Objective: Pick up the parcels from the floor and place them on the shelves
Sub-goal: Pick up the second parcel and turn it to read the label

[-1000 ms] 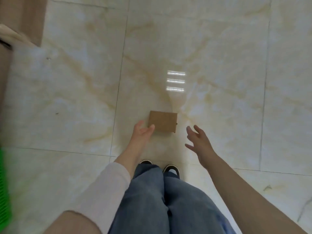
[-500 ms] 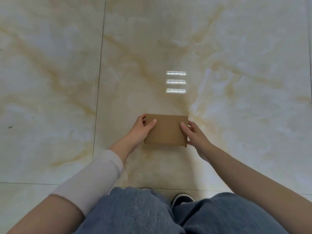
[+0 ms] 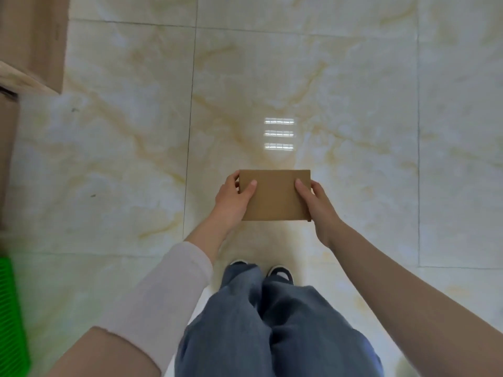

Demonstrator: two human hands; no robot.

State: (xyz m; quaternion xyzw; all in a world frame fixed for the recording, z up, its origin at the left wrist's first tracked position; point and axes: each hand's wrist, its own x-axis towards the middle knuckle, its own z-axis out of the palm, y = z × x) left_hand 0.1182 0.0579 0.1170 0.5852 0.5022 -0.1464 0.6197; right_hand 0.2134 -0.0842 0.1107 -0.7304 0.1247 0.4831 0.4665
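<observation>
I observe the parcel [image 3: 275, 195] held between both hands: left hand [image 3: 234, 202] grips one end, right hand [image 3: 315, 202] the other.

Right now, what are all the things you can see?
parcel: one, brown cardboard, between both hands
floor tiles: many, cream marbled, everywhere
cardboard box: one, brown, top left corner
ribbed thing: one, green, bottom left edge
light reflection: three bars, white, floor beyond parcel
shoes: two, dark, white-toed, below parcel
jeans: one pair, blue, bottom middle
sleeve: one, pale pink, left forearm
left hand: one, grips parcel's left end
right hand: one, grips parcel's right end
</observation>
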